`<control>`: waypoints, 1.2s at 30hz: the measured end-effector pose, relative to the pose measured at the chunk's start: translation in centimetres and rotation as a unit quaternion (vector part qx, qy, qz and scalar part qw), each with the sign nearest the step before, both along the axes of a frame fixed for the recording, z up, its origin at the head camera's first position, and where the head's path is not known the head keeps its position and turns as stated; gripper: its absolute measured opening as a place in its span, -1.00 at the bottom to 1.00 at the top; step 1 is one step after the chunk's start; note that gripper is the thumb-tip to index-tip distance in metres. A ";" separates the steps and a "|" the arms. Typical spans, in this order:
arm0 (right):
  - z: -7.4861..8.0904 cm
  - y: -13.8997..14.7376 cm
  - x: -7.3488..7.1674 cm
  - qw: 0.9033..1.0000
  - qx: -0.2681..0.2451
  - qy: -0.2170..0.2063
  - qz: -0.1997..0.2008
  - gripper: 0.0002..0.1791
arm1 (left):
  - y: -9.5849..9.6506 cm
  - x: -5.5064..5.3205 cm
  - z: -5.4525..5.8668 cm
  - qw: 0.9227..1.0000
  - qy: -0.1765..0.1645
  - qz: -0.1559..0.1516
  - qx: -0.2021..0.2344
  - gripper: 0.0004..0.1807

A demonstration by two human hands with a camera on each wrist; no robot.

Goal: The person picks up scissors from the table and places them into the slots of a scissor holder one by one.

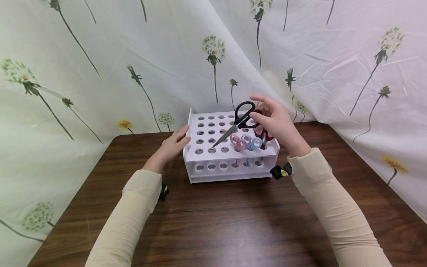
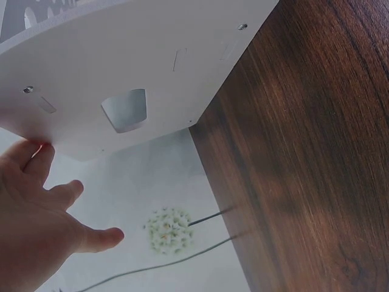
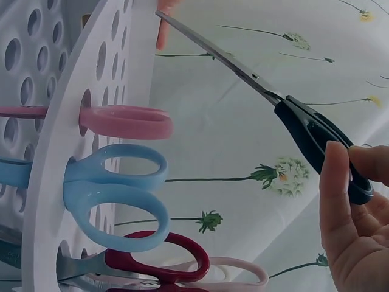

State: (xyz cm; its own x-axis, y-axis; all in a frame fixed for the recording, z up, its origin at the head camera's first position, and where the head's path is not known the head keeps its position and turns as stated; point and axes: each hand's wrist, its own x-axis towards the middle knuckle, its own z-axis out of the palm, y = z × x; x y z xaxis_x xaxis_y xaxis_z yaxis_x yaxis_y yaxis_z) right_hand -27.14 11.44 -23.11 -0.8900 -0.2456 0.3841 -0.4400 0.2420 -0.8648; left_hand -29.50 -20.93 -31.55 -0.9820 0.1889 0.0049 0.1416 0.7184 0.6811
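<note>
While our left hand [image 1: 173, 144] rests open-fingered against the white rack [image 1: 207, 157], our right hand [image 1: 277, 124] pinches black scissors [image 1: 238, 120] above it; pink scissors [image 1: 237, 142], blue scissors [image 1: 252, 143] and red scissors [image 1: 263, 134] stand in its holes.

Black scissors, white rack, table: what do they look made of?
Black scissors: shiny grey blades, likely steel; smooth black handles, probably plastic.
White rack: flat matte white panels with cleanly cut round holes and small fixings on the side wall; looks like painted board or plastic sheet, can't tell which.
Table: dark brown wood grain with a slight sheen; veneer, laminate or solid is unclear.
</note>
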 end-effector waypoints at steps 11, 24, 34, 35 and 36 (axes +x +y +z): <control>-0.1 0.3 -0.5 1.000 -0.005 0.017 -0.016 -0.52 | 0.0 -0.1 -0.1 1.000 -0.004 0.002 -0.003 -0.37; -0.5 0.1 -0.8 0.999 0.018 0.036 -0.024 -0.55 | -0.1 -0.1 -0.1 1.000 -0.007 0.006 -0.003 -0.37; -1.0 -0.5 -1.2 0.997 0.030 0.062 -0.030 -0.60 | 0.0 -0.1 -0.1 1.000 -0.005 0.007 -0.003 -0.37; -1.1 -0.5 -1.2 0.997 0.029 0.063 -0.030 -0.61 | 0.0 -0.1 -0.1 1.000 -0.006 0.008 -0.002 -0.37; -1.1 -0.6 -1.2 0.997 0.027 0.064 -0.028 -0.62 | 0.0 -0.1 -0.1 1.000 -0.006 0.009 -0.001 -0.37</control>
State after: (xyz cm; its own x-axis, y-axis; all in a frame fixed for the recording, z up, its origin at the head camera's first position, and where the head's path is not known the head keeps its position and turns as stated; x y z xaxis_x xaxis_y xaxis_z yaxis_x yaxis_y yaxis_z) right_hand -28.36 10.88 -24.25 -0.8471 -0.2207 0.4833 -0.5309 0.3148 -0.7868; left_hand -29.58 -20.93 -31.68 -0.9853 0.1708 -0.0075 0.1201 0.7225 0.6808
